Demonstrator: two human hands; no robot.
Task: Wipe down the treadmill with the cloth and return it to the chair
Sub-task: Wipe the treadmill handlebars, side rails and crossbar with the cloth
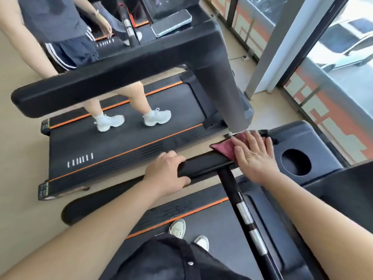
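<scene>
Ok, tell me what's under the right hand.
Under the right hand lies the dark red cloth, pressed flat onto the black handrail. One corner sticks out; the rest, and the rail beneath it, are covered.

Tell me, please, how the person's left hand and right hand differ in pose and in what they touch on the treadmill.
The left hand curls round the bare black handrail and grips it; the right hand lies flat with fingers spread. The right hand presses on the dark red cloth, while the left hand touches no cloth. The right hand sits farther forward along the rail than the left hand. Both rest on the same handrail.
</scene>
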